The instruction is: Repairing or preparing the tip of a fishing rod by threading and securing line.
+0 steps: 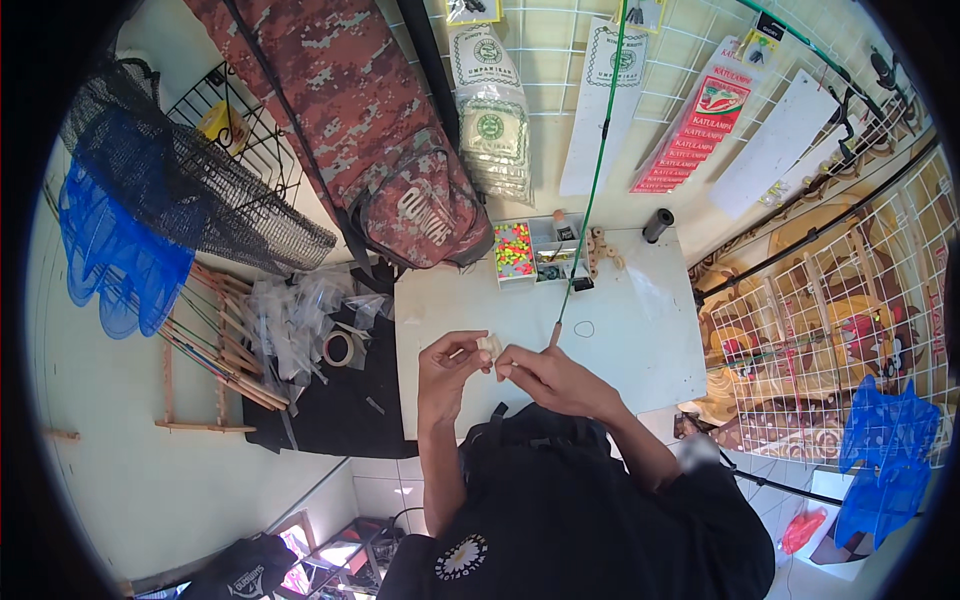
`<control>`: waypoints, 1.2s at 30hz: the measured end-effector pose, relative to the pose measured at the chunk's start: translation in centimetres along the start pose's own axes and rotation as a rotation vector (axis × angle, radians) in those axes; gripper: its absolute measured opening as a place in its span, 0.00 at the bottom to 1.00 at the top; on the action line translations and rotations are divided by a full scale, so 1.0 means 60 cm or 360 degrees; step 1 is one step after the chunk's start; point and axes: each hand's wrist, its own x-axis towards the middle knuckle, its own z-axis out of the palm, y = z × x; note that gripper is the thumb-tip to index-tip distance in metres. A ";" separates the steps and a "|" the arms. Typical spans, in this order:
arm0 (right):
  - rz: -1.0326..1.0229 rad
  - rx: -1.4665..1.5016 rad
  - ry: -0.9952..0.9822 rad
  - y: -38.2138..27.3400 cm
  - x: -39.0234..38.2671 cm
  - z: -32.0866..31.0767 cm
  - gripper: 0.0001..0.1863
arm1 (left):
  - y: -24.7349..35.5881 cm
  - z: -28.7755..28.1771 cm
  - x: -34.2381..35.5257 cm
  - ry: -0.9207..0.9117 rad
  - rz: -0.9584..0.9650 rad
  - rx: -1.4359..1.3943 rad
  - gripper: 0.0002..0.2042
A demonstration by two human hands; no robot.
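Above the near edge of the white table, my left hand pinches a small cream-coloured roll between thumb and fingers. My right hand is close beside it, fingers curled in, with the fingertips almost at the roll. What those fingers grip is too small to tell. A thin green fishing rod slants down from the top, and its brown lower end meets the far side of my right hand. Whether that hand holds the rod is hidden. A thin dark loop lies on the table to the right.
At the table's back stand a box of bright floats, a divided tray, pale rings and a black cylinder. A camouflage bag leans behind. Leftward are a tape roll, plastic bags and a black net.
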 end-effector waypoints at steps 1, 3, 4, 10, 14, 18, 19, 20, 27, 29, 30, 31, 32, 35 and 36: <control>0.0002 0.0006 -0.0006 0.016 -0.001 0.005 0.06 | 0.002 0.001 -0.001 0.0018 0.0054 -0.0075 0.14; -0.0015 0.0140 -0.0329 0.052 -0.010 0.008 0.06 | 0.011 0.006 -0.004 -0.0053 -0.0006 0.0006 0.14; -0.0124 0.0168 -0.0266 0.089 -0.014 0.019 0.06 | 0.017 0.009 -0.005 -0.0125 -0.0057 0.0089 0.13; 0.0010 -0.0056 -0.0069 0.074 0.013 -0.040 0.06 | 0.014 0.008 -0.016 -0.0319 -0.0204 0.0363 0.15; 0.0001 -0.0101 0.0022 0.049 0.008 -0.040 0.07 | 0.005 0.010 -0.011 -0.0212 -0.0233 0.0257 0.17; -0.0026 0.0060 0.0092 0.044 -0.008 -0.009 0.07 | -0.006 0.006 -0.005 -0.0184 -0.0168 0.0148 0.19; -0.0048 0.0059 0.0146 0.051 -0.009 -0.006 0.07 | -0.005 0.008 -0.006 -0.0195 -0.0182 0.0180 0.19; -0.0020 0.0089 0.0143 0.048 -0.010 -0.007 0.07 | -0.003 0.008 -0.007 -0.0204 -0.0197 0.0213 0.19; 0.0346 0.0130 0.0001 0.037 -0.014 -0.021 0.09 | -0.010 0.010 -0.015 -0.0155 -0.0169 0.0177 0.19; 0.0104 0.0133 0.0172 0.054 -0.016 -0.011 0.07 | -0.016 0.007 -0.011 -0.0128 -0.0064 0.0239 0.19; 0.0103 0.0133 0.0173 0.052 -0.019 -0.009 0.07 | -0.015 0.008 -0.010 -0.0129 -0.0063 0.0241 0.19; 0.0061 0.0121 0.0169 0.047 -0.021 -0.008 0.07 | -0.014 0.010 -0.008 -0.0085 -0.0039 0.0206 0.19; 0.0017 0.0112 0.0161 0.042 -0.022 -0.006 0.07 | -0.013 0.010 -0.008 -0.0037 -0.0014 0.0173 0.19; 0.0263 0.0081 -0.0232 0.030 -0.028 -0.013 0.08 | -0.013 0.013 -0.005 -0.0001 0.0018 0.0168 0.18; 0.0093 0.0060 -0.0204 0.041 -0.030 -0.007 0.07 | -0.009 0.014 -0.005 -0.0008 0.0012 0.0166 0.18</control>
